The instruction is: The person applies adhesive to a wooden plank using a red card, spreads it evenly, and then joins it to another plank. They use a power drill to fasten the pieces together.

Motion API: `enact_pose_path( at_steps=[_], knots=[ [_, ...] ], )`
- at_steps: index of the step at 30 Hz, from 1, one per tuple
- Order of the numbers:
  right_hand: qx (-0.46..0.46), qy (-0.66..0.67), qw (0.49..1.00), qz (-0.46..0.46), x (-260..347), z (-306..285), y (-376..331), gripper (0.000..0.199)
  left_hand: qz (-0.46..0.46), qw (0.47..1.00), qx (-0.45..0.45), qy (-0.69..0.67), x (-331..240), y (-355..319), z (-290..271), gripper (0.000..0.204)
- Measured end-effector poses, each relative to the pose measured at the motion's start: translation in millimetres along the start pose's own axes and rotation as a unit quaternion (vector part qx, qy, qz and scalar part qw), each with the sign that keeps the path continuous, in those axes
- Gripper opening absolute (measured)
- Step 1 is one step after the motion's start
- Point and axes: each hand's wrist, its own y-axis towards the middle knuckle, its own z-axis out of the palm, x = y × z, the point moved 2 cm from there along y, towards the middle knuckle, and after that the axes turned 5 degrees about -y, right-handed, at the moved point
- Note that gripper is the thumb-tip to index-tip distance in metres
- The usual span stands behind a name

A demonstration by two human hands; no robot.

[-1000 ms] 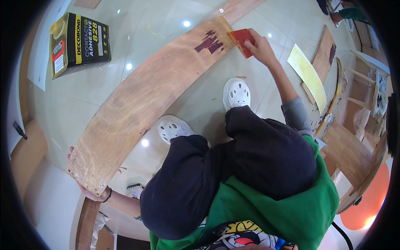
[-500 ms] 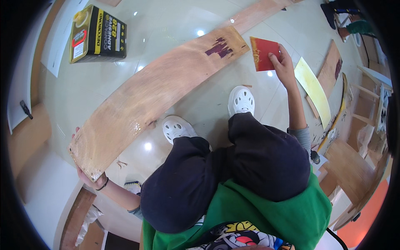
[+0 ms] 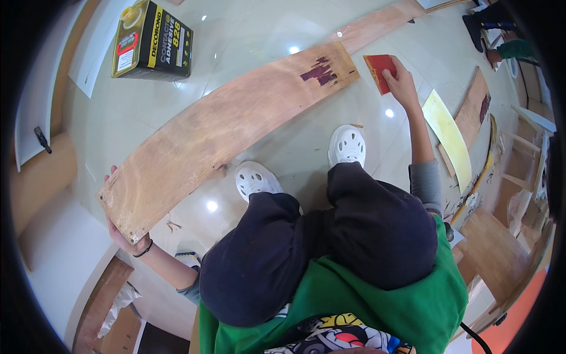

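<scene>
1. Head view, against the earlier frames: the right hand (image 3: 402,82) with its red sheet (image 3: 379,71) has come off the dark-stained end of the long plywood board (image 3: 227,133). A second ago the sheet lay against that end — now it sits just beside it, over the pale floor (image 3: 277,35), with a narrow gap between sheet and board.
2. The board has kept its diagonal lie from lower left to upper right, and the left hand (image 3: 121,233) has stayed at its near end throughout.
3. Right grip: the fingers are closed on the right edge of the red sheet, thumb on top, so the sheet stands out to the left of the hand. Whether the sheet touches the floor, I cannot tell.
4. Left grip: the hand cups the near corner of the board from below and outside, fingers wrapped round the edge; a dark band circles the wrist. The palm itself is hidden under the wood.
5. The board's far end bears a dark purple stain (image 3: 319,71), and the person's two white clogs (image 3: 346,144) stand just below the board's middle.
6. A yellow-and-black adhesive can (image 3: 153,41) lies on the floor beyond the board, well apart from both hands, and a yellow strip (image 3: 448,135) lies to the right of the right forearm.
</scene>
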Motion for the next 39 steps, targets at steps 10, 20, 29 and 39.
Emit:
enact_pose_path(
  at_steps=[10,20,29,39],
  knots=[
    [0.011,-0.033,0.998,-0.054,-6.6,28.2,53.2,0.046,0.027,0.993,-0.085,0.076,11.8,3.6,16.9,0.055],
    [0.04,-0.051,0.996,-0.057,18.3,43.1,69.7,0.047,0.011,1.0,-0.023,0.004,0.6,0.8,-5.8,0.053],
    [0.009,-0.035,0.996,-0.079,9.8,45.3,85.1,0.041,-0.003,1.0,-0.015,-0.013,10.8,11.5,-9.7,0.053],
    [0.199,0.427,0.882,-0.006,101.5,-26.8,-34.3,0.048,0.01,0.998,-0.044,-0.038,3.7,1.8,-20.6,0.06]
  ],
)
